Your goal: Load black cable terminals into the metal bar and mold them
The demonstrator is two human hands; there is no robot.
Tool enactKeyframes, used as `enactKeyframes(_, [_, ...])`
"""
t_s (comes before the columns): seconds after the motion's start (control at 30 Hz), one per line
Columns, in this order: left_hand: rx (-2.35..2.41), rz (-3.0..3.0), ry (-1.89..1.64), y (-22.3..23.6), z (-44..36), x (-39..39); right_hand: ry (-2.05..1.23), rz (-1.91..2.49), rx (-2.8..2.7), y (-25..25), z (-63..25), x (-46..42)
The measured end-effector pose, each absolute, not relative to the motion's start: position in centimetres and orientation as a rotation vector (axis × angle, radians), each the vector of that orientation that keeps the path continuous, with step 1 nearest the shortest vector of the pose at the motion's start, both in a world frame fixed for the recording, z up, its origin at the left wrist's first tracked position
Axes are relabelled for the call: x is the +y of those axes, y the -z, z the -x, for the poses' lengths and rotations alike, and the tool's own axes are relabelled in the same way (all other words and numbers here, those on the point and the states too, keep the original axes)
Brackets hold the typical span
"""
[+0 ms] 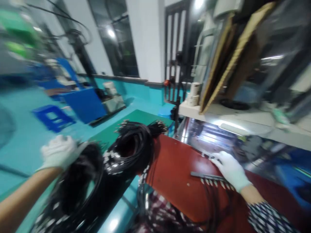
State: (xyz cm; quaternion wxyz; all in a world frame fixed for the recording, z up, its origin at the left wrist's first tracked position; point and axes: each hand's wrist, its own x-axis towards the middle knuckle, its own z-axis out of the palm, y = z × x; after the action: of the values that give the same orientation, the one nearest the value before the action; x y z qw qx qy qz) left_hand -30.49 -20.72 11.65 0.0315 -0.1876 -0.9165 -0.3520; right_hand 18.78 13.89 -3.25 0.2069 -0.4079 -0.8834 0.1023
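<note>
My left hand (58, 150), in a white glove, is at the upper left edge of a large coiled bundle of black cables (97, 187). Its fingers look bent but are smeared by motion, so their grip is unclear. My right hand (229, 170), also gloved, is over the reddish-brown tabletop (175, 168). Its thumb and fingertips come together at a small dark piece with white bits (206, 155) by the far edge. Just below that hand lies a grey bar (206, 175) with a row of light-coloured cable ends along it; black cables run from it towards me.
Another coil of black cables (145, 142) rests at the table's left end, by a green surface (138, 116). Beyond the table stands a machine with a pale ledge (230, 119) and upright cardboard sheets (230, 58). A blue stool (54, 118) is on the floor at left.
</note>
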Motion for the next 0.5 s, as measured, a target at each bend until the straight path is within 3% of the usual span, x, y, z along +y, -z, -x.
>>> enactKeyframes(0.07, [-2.701, 1.101, 0.688, -11.2, 28.3, -17.0, -0.691, 0.992, -2.222, 2.5, -18.0, 13.6])
enactKeyframes(0.17, [-2.220, 1.969, 0.515, -9.9, 22.1, -9.5, -0.765, 1.061, -2.061, 1.3, -18.0, 13.3])
enactKeyframes(0.27, [-1.876, 2.477, 0.400, -7.3, 14.0, -2.6, -0.750, 1.195, -1.860, -0.7, -20.9, 10.5])
enactKeyframes(0.4, [-1.720, 2.856, 0.267, -3.2, 6.0, 2.8, -0.443, 1.344, -1.243, -1.3, -30.2, 1.4])
enactKeyframes(0.5, [-1.637, 3.034, 0.309, -0.9, 2.6, 4.3, 0.024, 1.621, -0.930, 2.9, -38.0, -7.1])
